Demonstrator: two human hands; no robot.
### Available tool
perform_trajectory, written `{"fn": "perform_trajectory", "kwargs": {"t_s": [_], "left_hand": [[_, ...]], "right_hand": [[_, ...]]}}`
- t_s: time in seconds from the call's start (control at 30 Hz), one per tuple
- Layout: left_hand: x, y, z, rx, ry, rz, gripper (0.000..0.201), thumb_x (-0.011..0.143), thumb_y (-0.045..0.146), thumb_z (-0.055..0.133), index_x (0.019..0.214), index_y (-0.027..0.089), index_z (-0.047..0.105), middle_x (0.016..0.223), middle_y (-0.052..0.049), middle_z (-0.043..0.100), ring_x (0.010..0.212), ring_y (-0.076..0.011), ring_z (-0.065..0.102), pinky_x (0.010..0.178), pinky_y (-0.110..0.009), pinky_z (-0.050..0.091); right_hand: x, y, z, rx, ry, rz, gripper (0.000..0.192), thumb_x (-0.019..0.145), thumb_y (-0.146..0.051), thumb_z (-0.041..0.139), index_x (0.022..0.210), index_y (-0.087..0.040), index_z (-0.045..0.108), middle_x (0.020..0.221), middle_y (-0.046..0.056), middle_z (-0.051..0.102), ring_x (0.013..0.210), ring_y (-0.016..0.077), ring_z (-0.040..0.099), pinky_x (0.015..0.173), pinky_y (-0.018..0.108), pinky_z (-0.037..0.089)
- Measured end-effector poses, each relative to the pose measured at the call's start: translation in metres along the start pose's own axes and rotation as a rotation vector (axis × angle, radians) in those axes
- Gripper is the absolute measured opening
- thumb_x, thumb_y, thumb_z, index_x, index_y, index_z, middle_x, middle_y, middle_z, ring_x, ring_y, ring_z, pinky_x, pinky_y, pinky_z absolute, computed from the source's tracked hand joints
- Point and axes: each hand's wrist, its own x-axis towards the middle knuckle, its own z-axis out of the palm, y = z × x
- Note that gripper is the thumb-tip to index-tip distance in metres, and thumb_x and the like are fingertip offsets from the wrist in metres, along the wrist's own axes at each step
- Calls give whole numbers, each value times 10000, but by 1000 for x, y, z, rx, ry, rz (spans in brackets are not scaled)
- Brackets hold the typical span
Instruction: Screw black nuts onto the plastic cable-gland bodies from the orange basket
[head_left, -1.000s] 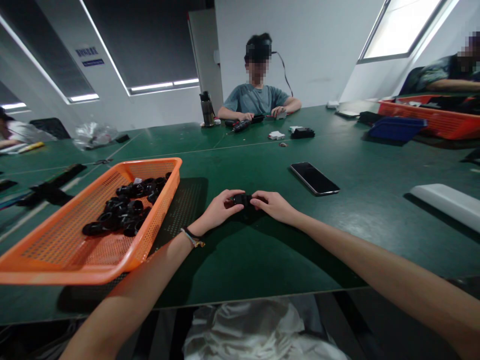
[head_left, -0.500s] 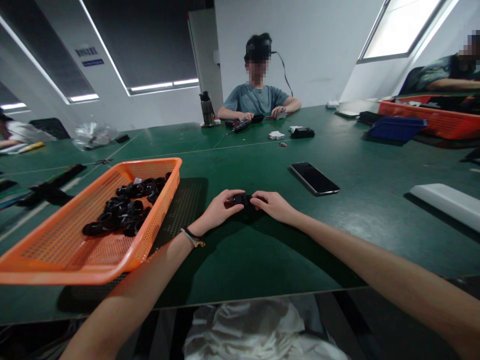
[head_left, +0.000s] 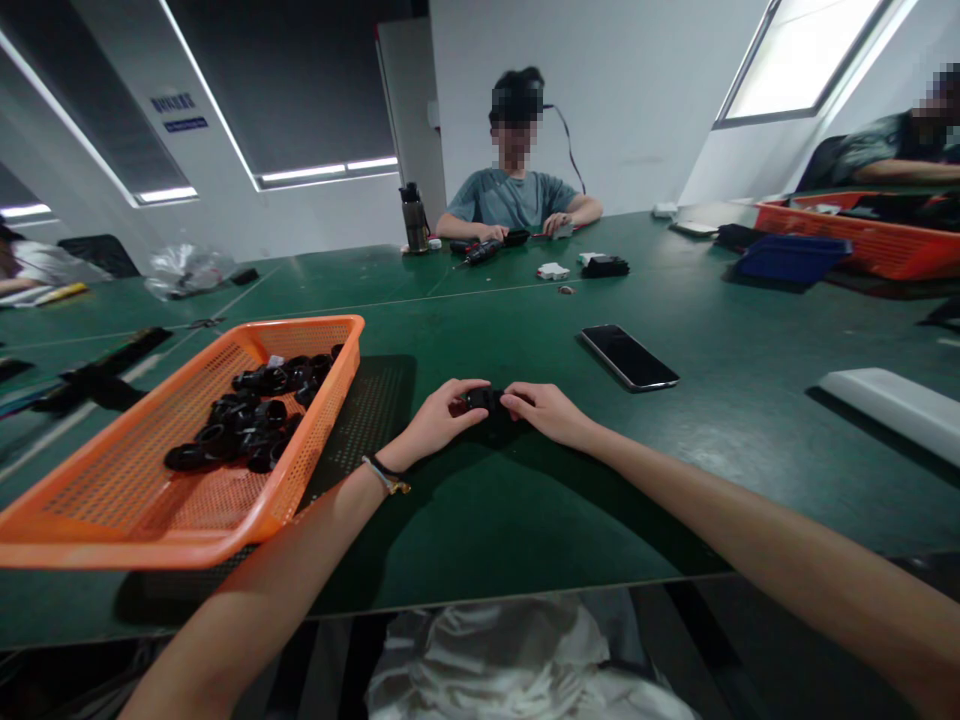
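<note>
Hardly any displacement is found since the earlier frame: the part (head_left: pixel 484 399), both hands and the items around them are seen in matching positions. Small and black, the part is held centrally before the person, low over the table (head_left: pixel 480 540); whether the surface is touched cannot be told. Its left end is gripped between thumb and fingers by the left hand (head_left: pixel 439 418), and its right end is pinched at the fingertips by the right hand (head_left: pixel 551 411). By these opposed grips, it is judged, turning or slipping is prevented. Finer detail is hidden by the fingers.

To the left, the basket (head_left: pixel 355 345) is set beside the left forearm, presumably for easy reach. Loose black pieces (head_left: pixel 240 420) are gathered inside it, apparently kept from rolling off by its walls. Beyond the right hand, the phone (head_left: pixel 630 357) is laid screen up, well apart from the grip. Farther right, a white bar (head_left: pixel 900 410) is laid flat. Across the table, a bottle (head_left: pixel 413 220) is stood upright near a co-worker (head_left: pixel 517 197), and a blue bin (head_left: pixel 795 257) is placed beside a red basket (head_left: pixel 900 245).
</note>
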Motion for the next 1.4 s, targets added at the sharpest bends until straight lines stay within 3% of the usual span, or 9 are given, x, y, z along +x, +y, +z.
{"fn": "perform_trajectory", "kwargs": {"t_s": [1.4], "left_hand": [[0,2,1,25,3,-4,379,735,251,609,1111,218,575,1045,-49,567,911,-157,570,806,-303,486]], "right_hand": [[1,3,2,-20,11,-12,338,862,-346,383,587,-181,489,565,-18,520,549,119,482,561,241,316]]}}
